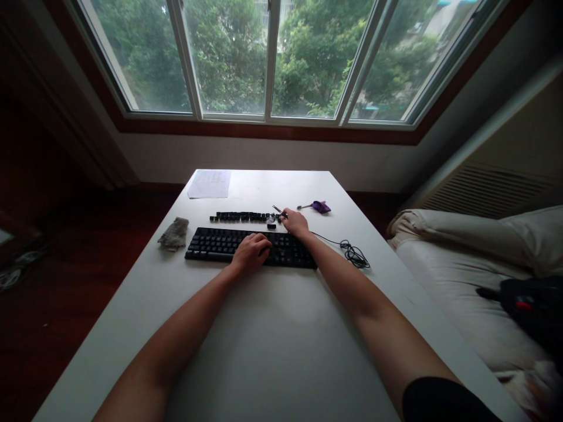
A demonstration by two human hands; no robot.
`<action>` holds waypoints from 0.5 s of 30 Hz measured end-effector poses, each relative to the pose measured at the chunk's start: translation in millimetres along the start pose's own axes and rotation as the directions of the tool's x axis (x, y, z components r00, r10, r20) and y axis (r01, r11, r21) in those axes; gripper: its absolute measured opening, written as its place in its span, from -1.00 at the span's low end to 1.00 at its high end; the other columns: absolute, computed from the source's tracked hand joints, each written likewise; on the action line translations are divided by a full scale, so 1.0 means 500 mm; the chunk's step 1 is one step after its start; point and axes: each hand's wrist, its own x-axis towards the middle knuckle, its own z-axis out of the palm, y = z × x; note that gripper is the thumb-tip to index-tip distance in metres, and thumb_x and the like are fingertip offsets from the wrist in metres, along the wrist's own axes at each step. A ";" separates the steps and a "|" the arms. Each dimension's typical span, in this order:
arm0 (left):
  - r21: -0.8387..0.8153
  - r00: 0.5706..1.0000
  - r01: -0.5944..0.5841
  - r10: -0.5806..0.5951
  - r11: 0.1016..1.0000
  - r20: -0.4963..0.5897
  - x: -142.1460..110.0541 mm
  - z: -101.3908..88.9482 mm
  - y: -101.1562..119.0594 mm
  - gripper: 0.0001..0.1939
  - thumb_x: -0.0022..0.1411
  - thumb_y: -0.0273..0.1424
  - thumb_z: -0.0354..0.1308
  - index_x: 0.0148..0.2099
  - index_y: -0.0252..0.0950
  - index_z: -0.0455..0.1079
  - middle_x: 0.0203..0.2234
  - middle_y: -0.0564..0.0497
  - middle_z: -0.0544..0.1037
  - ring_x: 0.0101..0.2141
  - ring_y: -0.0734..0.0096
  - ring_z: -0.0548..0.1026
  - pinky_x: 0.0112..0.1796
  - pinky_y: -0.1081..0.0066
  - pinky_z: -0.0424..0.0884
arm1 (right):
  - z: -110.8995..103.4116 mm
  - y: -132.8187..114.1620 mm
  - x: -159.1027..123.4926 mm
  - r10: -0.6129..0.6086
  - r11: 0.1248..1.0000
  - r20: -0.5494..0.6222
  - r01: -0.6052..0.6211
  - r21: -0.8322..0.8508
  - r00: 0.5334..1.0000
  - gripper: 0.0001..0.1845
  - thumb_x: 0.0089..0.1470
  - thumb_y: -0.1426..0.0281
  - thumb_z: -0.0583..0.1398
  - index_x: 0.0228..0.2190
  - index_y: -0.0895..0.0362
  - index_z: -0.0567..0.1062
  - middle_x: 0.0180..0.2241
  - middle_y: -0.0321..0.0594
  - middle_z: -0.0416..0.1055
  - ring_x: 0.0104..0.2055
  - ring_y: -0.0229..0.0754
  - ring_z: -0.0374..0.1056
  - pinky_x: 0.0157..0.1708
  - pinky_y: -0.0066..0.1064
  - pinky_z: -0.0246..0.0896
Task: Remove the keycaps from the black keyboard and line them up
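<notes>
A black keyboard [211, 245] lies across the white table. My left hand [250, 252] rests on the middle of its keys, with the fingers bent and the thumb apart from them. Just beyond the keyboard's right half, my right hand [295, 223] is closed around a thin pen-like tool [277, 209] whose tip points up and left; its exact kind is unclear. Loose black keycaps [241, 217] form rows behind the keyboard. Near the right fingers sit a small clear or whitish piece [271, 220] and one separate black keycap [271, 226].
A crumpled grey cloth [174, 234] lies left of the keyboard. Behind to the right are a small brush [304, 206] and a purple item [321, 207]. The coiled cable [355, 255] sits at right, papers [210, 184] at the far left corner. A sofa [457, 281] adjoins the table.
</notes>
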 end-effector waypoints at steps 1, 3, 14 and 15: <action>-0.002 1.000 0.001 -0.001 1.000 0.000 0.000 0.000 0.000 -0.83 0.26 -0.47 0.16 -0.13 -0.16 0.52 -0.17 -0.05 0.53 -0.14 0.19 0.44 -0.06 0.16 0.37 | -0.001 -0.002 -0.004 -0.027 1.000 -0.002 0.027 0.008 1.000 -0.69 0.25 0.20 0.15 -0.06 0.03 0.53 -0.16 -0.08 0.56 -0.13 -0.04 0.43 -0.23 -0.35 0.18; 0.001 1.000 0.007 -0.007 1.000 -0.003 0.000 0.001 0.000 -0.82 0.25 -0.47 0.16 -0.13 -0.15 0.52 -0.18 -0.05 0.53 -0.14 0.19 0.44 -0.05 0.16 0.37 | -0.001 -0.006 -0.010 -0.121 0.992 0.031 0.120 0.030 0.992 -0.71 0.23 0.19 0.17 -0.08 0.00 0.53 -0.17 -0.13 0.57 -0.13 -0.06 0.43 -0.21 -0.37 0.18; 0.048 1.000 0.009 -0.010 0.999 0.008 0.000 -0.001 0.001 -0.82 0.26 -0.46 0.15 -0.12 -0.16 0.51 -0.18 -0.05 0.52 -0.13 0.21 0.44 -0.05 0.18 0.37 | -0.001 -0.029 -0.028 -0.262 0.957 0.149 0.277 -0.091 0.954 -0.62 0.14 0.17 0.26 0.00 -0.05 0.54 -0.11 -0.16 0.56 -0.09 -0.05 0.44 -0.18 -0.37 0.23; 0.056 1.000 0.013 -0.013 0.998 0.013 0.000 -0.002 0.002 -0.82 0.26 -0.46 0.15 -0.12 -0.17 0.51 -0.17 -0.04 0.52 -0.13 0.22 0.44 -0.05 0.18 0.37 | -0.003 -0.030 -0.027 -0.257 0.956 0.149 0.273 -0.107 0.955 -0.61 0.15 0.17 0.25 0.01 -0.05 0.53 -0.10 -0.16 0.56 -0.08 -0.05 0.44 -0.17 -0.37 0.24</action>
